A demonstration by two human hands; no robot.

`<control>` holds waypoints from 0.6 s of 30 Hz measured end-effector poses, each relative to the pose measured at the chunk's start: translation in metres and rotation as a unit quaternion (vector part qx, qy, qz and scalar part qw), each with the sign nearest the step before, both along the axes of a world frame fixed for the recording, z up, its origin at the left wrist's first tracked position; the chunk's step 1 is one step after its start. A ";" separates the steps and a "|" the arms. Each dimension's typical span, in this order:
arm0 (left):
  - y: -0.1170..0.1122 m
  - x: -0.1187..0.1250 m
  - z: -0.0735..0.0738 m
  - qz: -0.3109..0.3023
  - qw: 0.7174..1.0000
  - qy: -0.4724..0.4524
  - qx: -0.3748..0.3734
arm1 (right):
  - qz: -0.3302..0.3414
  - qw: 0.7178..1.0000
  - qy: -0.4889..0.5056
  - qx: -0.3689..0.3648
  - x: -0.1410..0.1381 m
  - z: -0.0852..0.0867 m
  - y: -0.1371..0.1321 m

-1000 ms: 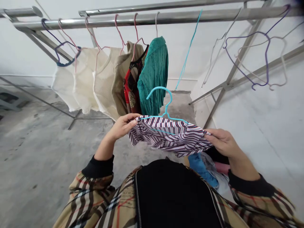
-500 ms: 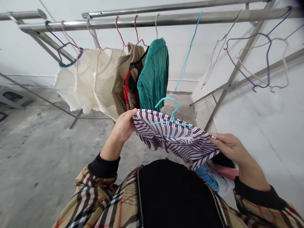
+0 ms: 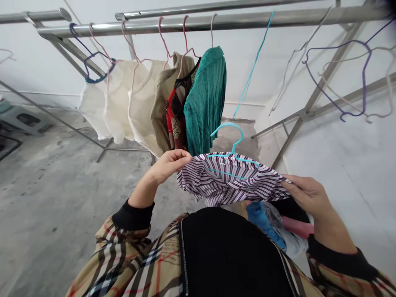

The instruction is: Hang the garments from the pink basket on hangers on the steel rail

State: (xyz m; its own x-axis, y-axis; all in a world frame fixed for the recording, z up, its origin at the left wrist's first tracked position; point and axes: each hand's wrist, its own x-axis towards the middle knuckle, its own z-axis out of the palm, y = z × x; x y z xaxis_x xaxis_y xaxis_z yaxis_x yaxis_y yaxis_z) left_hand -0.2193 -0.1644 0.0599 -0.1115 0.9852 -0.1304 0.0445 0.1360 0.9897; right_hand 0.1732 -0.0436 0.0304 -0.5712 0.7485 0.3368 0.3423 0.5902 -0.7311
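A striped purple-and-white garment is stretched between my two hands in front of my chest, with a light-blue wire hanger threaded into it, hook up. My left hand pinches the garment's left edge. The fingers of my right hand are closed on its right edge. Just beyond hangs a green top on the steel rail.
Cream, tan and red-black garments hang left of the green top. Empty wire hangers dangle on the rail's right side. A pile of blue and pink laundry lies below my right hand. The floor is concrete; a white wall stands on the right.
The garment has shifted slightly right and its left edge has bunched up; my left hand moved from a flat grip to a pinch, and the view swung a little left.
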 end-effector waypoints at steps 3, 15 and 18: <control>0.003 0.001 -0.008 0.096 0.989 0.079 0.076 | 0.014 1.000 -0.011 -0.002 -0.003 0.004 -0.001; 0.015 -0.027 -0.062 0.084 0.974 0.180 0.108 | -0.132 0.981 0.119 -0.076 0.031 -0.008 0.001; 0.020 -0.019 -0.065 0.203 0.939 0.220 0.169 | -0.141 0.969 0.148 -0.140 0.036 -0.009 -0.003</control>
State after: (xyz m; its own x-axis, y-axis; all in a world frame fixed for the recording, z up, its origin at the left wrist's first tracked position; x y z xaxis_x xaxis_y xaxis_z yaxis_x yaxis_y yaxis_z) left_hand -0.2385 -0.1448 -0.0046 -0.4571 0.8265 0.3286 0.4715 -0.0882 0.8775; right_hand 0.2087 -0.0468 0.0213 -0.2408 0.9464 0.2151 0.2119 0.2675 -0.9400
